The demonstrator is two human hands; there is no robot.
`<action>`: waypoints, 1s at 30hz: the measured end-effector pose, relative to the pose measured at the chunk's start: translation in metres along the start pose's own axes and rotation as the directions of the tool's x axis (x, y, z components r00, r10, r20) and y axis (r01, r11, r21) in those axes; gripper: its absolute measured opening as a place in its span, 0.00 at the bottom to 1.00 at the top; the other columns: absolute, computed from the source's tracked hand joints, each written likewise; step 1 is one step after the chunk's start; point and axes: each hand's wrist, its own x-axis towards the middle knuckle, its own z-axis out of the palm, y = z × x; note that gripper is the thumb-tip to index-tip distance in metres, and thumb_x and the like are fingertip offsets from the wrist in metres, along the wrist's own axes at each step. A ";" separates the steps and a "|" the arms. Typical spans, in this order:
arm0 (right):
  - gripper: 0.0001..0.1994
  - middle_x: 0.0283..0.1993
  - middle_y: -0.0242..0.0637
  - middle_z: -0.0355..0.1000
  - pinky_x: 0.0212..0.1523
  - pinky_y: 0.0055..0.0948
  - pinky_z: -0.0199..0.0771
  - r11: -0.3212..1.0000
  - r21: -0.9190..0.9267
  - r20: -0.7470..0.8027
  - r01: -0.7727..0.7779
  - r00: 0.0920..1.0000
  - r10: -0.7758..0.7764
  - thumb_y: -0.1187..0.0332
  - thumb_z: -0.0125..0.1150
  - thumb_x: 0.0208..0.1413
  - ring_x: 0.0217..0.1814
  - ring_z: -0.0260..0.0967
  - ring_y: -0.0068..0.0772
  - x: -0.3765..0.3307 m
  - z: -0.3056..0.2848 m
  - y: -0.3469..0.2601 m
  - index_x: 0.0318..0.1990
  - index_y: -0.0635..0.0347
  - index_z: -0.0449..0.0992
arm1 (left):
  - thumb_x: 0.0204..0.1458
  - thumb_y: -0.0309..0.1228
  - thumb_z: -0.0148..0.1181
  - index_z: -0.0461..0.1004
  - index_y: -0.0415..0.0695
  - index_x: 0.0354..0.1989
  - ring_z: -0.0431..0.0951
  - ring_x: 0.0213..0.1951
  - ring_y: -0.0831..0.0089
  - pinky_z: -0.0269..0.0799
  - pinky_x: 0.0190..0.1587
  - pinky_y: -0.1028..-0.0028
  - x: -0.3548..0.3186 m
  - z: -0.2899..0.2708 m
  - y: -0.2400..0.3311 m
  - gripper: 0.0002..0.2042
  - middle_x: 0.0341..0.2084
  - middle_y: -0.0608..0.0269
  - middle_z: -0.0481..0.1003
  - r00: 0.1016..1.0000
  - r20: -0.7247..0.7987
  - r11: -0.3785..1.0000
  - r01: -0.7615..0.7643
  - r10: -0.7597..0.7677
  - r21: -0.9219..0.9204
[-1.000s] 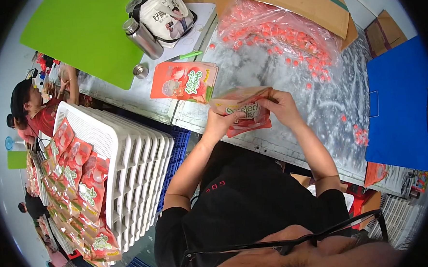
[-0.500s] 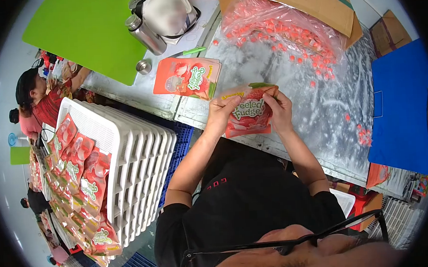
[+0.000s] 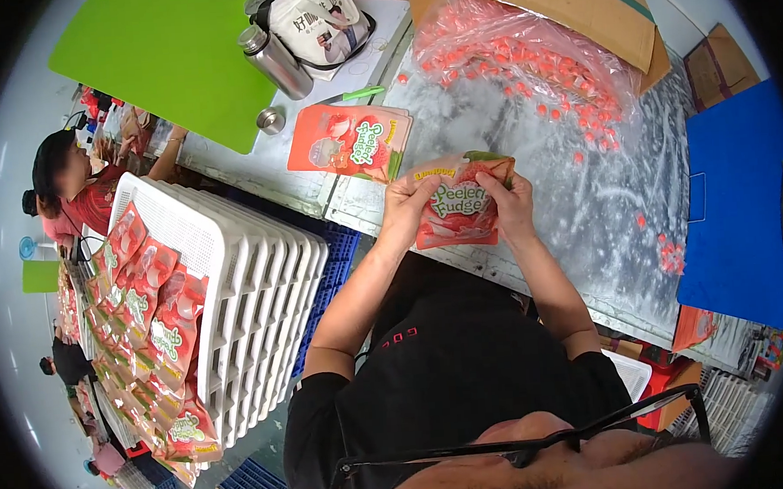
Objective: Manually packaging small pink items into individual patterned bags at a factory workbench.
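Between both hands hangs a red and green printed candy pouch (image 3: 457, 216), upright over the table's near edge. My left hand (image 3: 410, 206) pinches its upper left part, thumb on the front. Its upper right part is gripped by my right hand (image 3: 510, 200), thumb also on the printed face. The fingers behind the pouch are hidden. Beyond my left hand lies a small stack of flat pouches (image 3: 349, 142) of the same print. Small wrapped red candies (image 3: 593, 128) lie scattered on the table, many spilling from a clear pink plastic bag (image 3: 523, 47).
A cardboard box (image 3: 565, 5) stands behind the candies. A steel flask (image 3: 276, 63), its cup lid (image 3: 271, 121), a white bag (image 3: 322, 27) and a green-handled knife (image 3: 362, 94) sit at the back left. Stacked white trays (image 3: 260, 278) with filled pouches rise on my left; a blue panel (image 3: 735, 209) stands right.
Both hands keep their hold on the pouch, with little movement. The whole view has shifted slightly. At the left, a co-worker's arm and head have moved a little.
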 end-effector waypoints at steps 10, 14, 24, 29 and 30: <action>0.09 0.41 0.35 0.80 0.42 0.23 0.76 0.990 -0.011 -0.041 -0.141 0.989 0.140 0.74 0.64 0.58 0.40 0.76 0.21 0.017 -0.030 0.046 0.44 0.67 0.80 | 0.58 0.29 0.60 0.69 0.36 0.59 0.79 0.48 0.66 0.74 0.49 0.66 0.006 0.013 -0.022 0.21 0.46 0.49 0.78 0.943 -0.329 0.751 0.178 0.054 0.635; 0.10 0.42 0.35 0.80 0.44 0.22 0.74 0.990 -0.004 -0.119 -0.142 0.983 0.141 0.74 0.63 0.59 0.42 0.75 0.21 0.022 -0.045 0.068 0.46 0.68 0.80 | 0.50 0.42 0.62 0.53 0.34 0.70 0.43 0.74 0.47 0.39 0.70 0.42 -0.021 0.017 -0.070 0.41 0.73 0.43 0.44 0.951 0.258 -0.038 -0.255 0.172 0.966; 0.09 0.42 0.34 0.80 0.44 0.21 0.72 0.983 -0.130 -0.214 -0.130 0.972 0.101 0.74 0.63 0.59 0.42 0.74 0.20 0.031 -0.050 0.086 0.45 0.68 0.81 | 0.52 0.51 0.58 0.51 0.35 0.71 0.47 0.73 0.50 0.38 0.70 0.46 -0.009 0.006 -0.104 0.44 0.73 0.43 0.47 0.943 0.332 -0.214 -0.319 0.029 0.923; 0.09 0.42 0.34 0.79 0.46 0.22 0.72 0.995 -0.035 -0.162 -0.095 0.983 0.088 0.74 0.65 0.57 0.43 0.74 0.22 0.032 -0.052 0.087 0.44 0.67 0.81 | 0.54 0.44 0.62 0.56 0.33 0.68 0.61 0.68 0.55 0.56 0.65 0.48 -0.011 0.003 -0.059 0.38 0.66 0.38 0.59 0.873 0.152 0.040 -0.192 0.464 0.981; 0.08 0.41 0.34 0.79 0.48 0.23 0.72 0.997 0.001 -0.148 -0.083 0.986 0.083 0.74 0.66 0.56 0.43 0.74 0.23 0.025 -0.045 0.081 0.43 0.66 0.81 | 0.54 0.44 0.62 0.56 0.33 0.68 0.61 0.68 0.55 0.56 0.65 0.48 -0.008 0.003 -0.046 0.38 0.66 0.38 0.59 0.862 0.137 0.010 -0.162 0.488 0.987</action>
